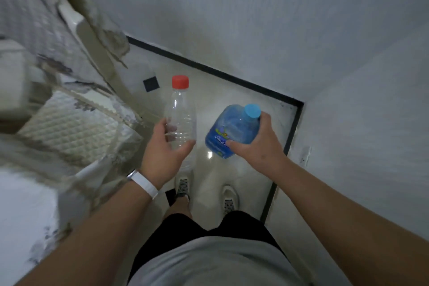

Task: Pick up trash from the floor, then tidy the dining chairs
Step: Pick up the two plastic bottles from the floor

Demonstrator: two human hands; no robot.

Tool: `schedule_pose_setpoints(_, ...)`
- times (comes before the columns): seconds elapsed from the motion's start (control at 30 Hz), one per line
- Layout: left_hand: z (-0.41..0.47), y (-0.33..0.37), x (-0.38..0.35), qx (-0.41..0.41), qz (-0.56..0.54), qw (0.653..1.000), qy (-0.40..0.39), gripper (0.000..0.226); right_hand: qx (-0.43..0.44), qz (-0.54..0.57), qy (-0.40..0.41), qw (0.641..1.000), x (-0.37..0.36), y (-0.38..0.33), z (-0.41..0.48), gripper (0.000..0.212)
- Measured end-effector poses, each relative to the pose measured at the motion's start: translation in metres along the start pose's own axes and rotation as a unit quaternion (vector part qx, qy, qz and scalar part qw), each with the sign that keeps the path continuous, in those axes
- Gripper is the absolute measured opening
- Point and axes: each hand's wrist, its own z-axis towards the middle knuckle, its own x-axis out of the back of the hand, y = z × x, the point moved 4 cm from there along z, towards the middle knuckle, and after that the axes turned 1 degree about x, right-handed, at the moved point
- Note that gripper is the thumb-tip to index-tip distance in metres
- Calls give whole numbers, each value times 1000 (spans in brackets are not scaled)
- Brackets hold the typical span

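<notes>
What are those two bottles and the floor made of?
Clear bottle: thin transparent plastic, apparently; you see straight through its ribbed wall. Blue bottle: glossy tinted plastic, probably. Floor: likely polished tile or stone, since it mirrors a light glint.

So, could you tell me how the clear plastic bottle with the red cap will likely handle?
The clear plastic bottle with the red cap looks empty, so probably very light. Its thin ribbed wall may dent under the left hand. Round-bodied, it would likely roll if laid down.
</notes>
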Motion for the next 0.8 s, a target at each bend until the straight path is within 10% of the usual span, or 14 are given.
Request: schedule_pose_setpoints(0.8,-325,-113,203,85,-172,906,378,69,152,6,-352,923,-217,-168,-188,59)
